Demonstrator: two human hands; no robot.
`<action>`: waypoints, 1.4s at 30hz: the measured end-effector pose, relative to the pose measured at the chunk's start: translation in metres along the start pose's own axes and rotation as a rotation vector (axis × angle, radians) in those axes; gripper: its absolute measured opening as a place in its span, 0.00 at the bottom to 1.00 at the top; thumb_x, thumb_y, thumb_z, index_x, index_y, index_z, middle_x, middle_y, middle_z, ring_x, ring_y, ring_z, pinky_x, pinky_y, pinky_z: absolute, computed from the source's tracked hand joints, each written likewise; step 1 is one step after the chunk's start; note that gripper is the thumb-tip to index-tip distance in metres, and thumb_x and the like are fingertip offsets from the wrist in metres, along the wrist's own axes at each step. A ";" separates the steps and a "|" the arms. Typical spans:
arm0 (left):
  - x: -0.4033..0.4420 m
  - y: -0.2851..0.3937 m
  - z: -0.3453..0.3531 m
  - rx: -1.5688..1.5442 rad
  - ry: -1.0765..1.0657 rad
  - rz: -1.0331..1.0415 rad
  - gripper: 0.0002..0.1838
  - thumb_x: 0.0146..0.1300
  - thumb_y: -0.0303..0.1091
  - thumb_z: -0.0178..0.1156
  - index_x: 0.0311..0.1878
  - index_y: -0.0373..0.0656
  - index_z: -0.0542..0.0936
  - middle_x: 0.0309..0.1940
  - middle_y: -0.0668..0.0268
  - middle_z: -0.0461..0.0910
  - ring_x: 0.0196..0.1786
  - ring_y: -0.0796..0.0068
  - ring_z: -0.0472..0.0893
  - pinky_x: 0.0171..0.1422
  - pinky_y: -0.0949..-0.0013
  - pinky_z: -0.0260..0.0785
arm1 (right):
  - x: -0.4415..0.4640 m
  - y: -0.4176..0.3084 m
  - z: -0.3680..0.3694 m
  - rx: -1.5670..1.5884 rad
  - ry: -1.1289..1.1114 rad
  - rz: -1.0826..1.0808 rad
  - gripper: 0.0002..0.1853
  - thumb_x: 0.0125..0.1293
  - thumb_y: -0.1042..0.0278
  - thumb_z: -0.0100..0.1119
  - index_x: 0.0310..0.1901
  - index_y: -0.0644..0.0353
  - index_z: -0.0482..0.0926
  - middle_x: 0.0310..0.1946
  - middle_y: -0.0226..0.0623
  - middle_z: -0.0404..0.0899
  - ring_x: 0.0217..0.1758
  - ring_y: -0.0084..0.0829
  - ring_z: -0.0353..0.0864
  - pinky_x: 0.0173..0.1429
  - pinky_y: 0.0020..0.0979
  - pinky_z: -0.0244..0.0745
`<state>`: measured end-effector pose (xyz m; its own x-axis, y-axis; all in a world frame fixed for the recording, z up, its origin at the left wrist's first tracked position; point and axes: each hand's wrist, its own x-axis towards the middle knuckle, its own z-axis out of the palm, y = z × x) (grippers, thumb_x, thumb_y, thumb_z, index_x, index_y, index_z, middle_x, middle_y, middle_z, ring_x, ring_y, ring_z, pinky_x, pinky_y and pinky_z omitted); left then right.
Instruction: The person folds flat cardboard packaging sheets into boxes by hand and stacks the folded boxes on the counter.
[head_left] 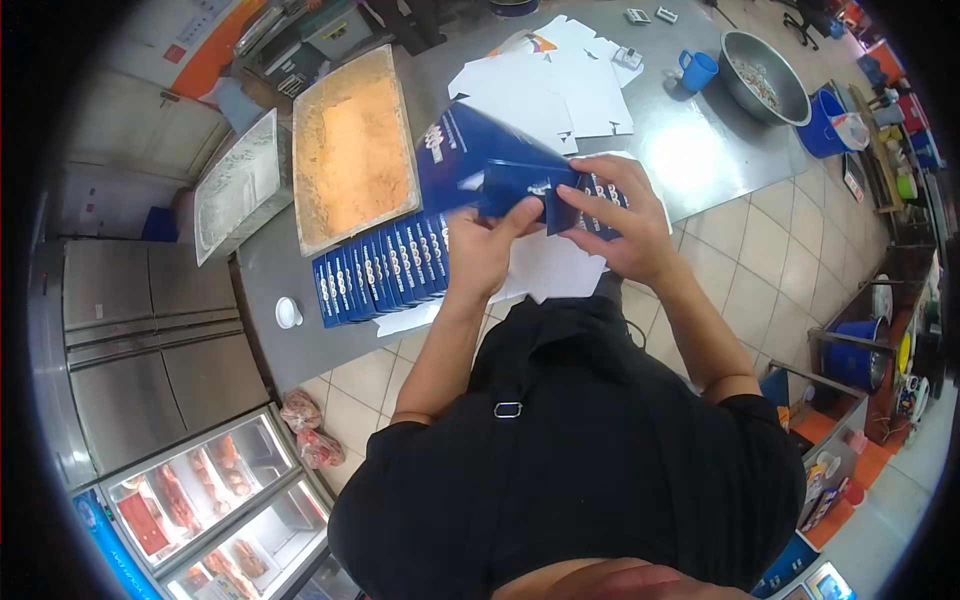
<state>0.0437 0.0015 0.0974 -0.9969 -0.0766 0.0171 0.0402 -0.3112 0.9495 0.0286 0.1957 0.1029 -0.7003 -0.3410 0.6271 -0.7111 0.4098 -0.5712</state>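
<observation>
A blue cardboard box (480, 145) with white lettering is held over the table's near edge, its end flaps facing me. My left hand (480, 245) grips the near end, with the thumb pressed on a flap. From the other side, my right hand (628, 220) pinches the same end, fingers bent over a flap edge. A row of similar blue boxes (385, 265) stands packed side by side, left of my left hand. White flat card sheets (530, 95) lie beyond the held box, and more white card (550, 268) shows beneath my hands.
On the metal table (270, 345) stand a large tray of orange-brown powder (360, 150), a pale metal tray (238, 190), a small white cup (288, 312), a blue mug (698, 70) and a steel bowl (765, 80). A lit display fridge (215, 490) is at lower left.
</observation>
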 end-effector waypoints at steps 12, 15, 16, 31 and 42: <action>-0.003 -0.022 0.005 -0.147 -0.137 -0.095 0.17 0.64 0.31 0.66 0.53 0.37 0.75 0.45 0.64 0.80 0.46 0.77 0.81 0.47 0.71 0.78 | -0.018 0.007 0.011 0.166 0.076 0.074 0.17 0.46 0.74 0.76 0.40 0.59 0.85 0.58 0.42 0.76 0.48 0.37 0.80 0.45 0.31 0.81; -0.002 -0.028 0.001 -0.087 -0.273 -0.015 0.18 0.64 0.30 0.65 0.55 0.36 0.74 0.49 0.63 0.79 0.48 0.74 0.81 0.46 0.71 0.77 | -0.015 0.012 0.005 0.084 0.055 0.054 0.17 0.45 0.70 0.78 0.38 0.58 0.83 0.61 0.41 0.74 0.42 0.32 0.79 0.43 0.28 0.77; 0.000 -0.028 -0.004 0.152 -0.312 0.014 0.17 0.63 0.30 0.65 0.52 0.35 0.75 0.42 0.61 0.80 0.44 0.72 0.82 0.45 0.70 0.76 | -0.013 0.013 0.000 0.001 0.002 -0.031 0.19 0.46 0.67 0.78 0.40 0.57 0.82 0.62 0.40 0.73 0.40 0.29 0.77 0.43 0.26 0.74; 0.008 0.024 -0.004 0.917 -0.596 0.191 0.39 0.57 0.22 0.63 0.73 0.50 0.64 0.38 0.55 0.83 0.41 0.56 0.77 0.52 0.59 0.68 | -0.012 0.006 -0.019 0.015 -0.033 0.430 0.15 0.54 0.72 0.70 0.44 0.52 0.82 0.46 0.34 0.74 0.34 0.33 0.77 0.38 0.32 0.74; 0.020 0.018 -0.025 0.863 -0.632 0.405 0.17 0.54 0.19 0.58 0.49 0.41 0.79 0.39 0.58 0.78 0.48 0.57 0.73 0.59 0.62 0.63 | -0.037 0.078 -0.027 0.704 0.160 0.808 0.42 0.66 0.44 0.57 0.76 0.50 0.52 0.73 0.40 0.56 0.70 0.36 0.64 0.67 0.41 0.64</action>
<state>0.0260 -0.0287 0.1068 -0.7870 0.5429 0.2930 0.5497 0.4014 0.7326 0.0008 0.2632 0.0491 -0.9979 -0.0530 -0.0383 0.0450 -0.1313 -0.9903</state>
